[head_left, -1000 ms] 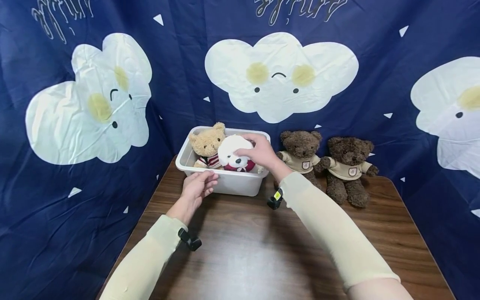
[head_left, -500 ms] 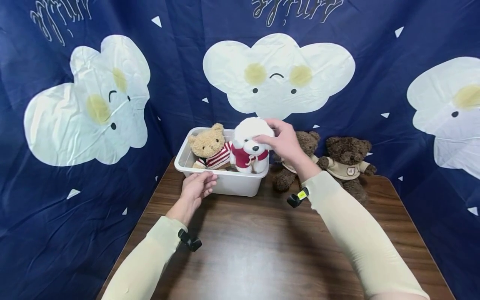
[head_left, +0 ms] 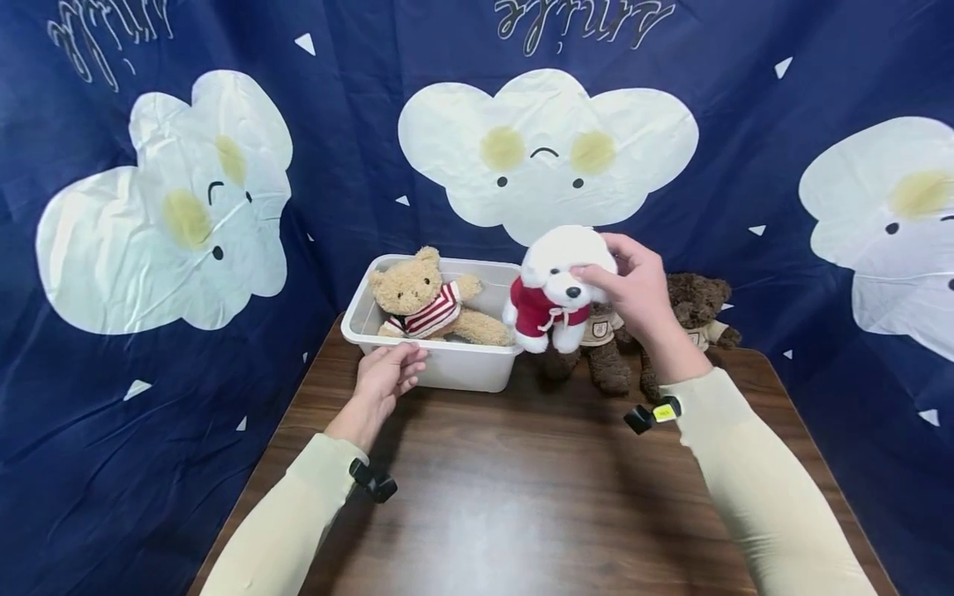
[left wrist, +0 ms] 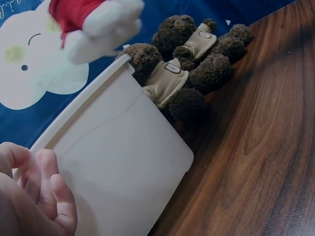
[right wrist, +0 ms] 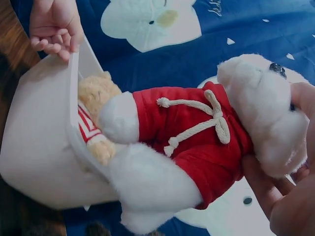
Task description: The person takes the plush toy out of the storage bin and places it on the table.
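My right hand (head_left: 639, 285) grips a white plush dog (head_left: 570, 265) by its head, up off the table at the right end of a white plastic bin (head_left: 465, 368). The dog wears a red top with a white cord bow, plain in the right wrist view on the plush dog (right wrist: 197, 128). With thumb and fingers, my left hand (head_left: 383, 377) pinches the bin's front rim; the left wrist view shows the same left hand (left wrist: 37, 191) at that rim. Inside the bin a tan teddy bear (head_left: 432, 306) in a red-and-white striped top leans back.
Two dark brown teddy bears in beige tops sit right of the bin, the nearer brown bear (head_left: 609, 368) partly behind the dog, the farther brown bear (head_left: 696, 302) partly behind my right hand. A wooden table (head_left: 477, 480) lies below; a blue cloud-print curtain (head_left: 358, 165) hangs behind.
My right hand has lifted the white plush dog out of the bin and carried it to the right. More of the tan bear shows now. My left hand has stayed on the rim.
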### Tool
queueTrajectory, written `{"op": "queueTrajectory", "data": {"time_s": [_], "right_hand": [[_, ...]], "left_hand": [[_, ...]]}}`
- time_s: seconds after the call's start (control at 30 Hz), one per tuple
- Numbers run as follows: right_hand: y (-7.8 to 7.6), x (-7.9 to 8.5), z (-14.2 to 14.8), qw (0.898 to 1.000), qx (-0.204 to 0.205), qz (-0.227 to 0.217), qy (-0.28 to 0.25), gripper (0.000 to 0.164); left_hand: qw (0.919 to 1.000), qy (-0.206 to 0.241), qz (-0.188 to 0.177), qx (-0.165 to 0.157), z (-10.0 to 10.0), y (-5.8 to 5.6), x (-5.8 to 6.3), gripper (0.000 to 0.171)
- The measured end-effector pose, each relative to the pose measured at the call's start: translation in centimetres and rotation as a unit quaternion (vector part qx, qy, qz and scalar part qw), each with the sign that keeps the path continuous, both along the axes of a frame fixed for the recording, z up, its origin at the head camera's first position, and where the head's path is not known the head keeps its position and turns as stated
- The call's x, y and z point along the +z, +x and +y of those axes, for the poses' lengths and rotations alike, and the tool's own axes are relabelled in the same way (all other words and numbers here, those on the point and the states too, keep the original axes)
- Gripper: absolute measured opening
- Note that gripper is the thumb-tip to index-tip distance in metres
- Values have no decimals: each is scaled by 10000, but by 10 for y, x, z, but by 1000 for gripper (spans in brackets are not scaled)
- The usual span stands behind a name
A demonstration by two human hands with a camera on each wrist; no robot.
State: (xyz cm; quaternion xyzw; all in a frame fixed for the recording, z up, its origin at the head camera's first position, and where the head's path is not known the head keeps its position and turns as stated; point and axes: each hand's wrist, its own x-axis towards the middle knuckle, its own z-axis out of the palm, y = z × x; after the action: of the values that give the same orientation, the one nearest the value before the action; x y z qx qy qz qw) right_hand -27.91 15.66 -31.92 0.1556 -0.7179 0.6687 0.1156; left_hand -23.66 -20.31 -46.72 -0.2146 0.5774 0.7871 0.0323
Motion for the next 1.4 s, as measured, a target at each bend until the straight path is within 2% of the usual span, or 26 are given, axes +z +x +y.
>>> {"op": "queueTrajectory", "data": {"time_s": [0.13, 0.33, 0.6, 0.8, 1.17, 1.3, 1.4], "right_hand": [[10, -16, 19, 9991, -381, -83, 157, 43], [16, -51, 40, 9957, -784, -212, 453, 42], [28, -98, 56, 9924, -721, -543, 832, 45], [37, -126, 62, 9873, -803, -764, 1140, 45], [49, -165, 68, 9798, -878, -1164, 1370, 49], [52, -174, 74, 9805, -755, -1317, 1247, 52], [54, -175, 76, 9842, -480, -1259, 1147, 56]], "left_hand": [[10000, -53, -60, 17, -4, 4, 1, 18], [9999, -108, -65, 65, -8, 4, 3, 16], [9998, -132, -111, 23, -6, 2, 2, 17], [9998, -135, -119, -3, -3, 2, 2, 17], [9998, -115, -121, -51, 1, 2, 0, 16], [9999, -101, -124, -57, 4, 1, -1, 16], [9999, -48, -86, -27, 5, -1, -2, 16]]}}
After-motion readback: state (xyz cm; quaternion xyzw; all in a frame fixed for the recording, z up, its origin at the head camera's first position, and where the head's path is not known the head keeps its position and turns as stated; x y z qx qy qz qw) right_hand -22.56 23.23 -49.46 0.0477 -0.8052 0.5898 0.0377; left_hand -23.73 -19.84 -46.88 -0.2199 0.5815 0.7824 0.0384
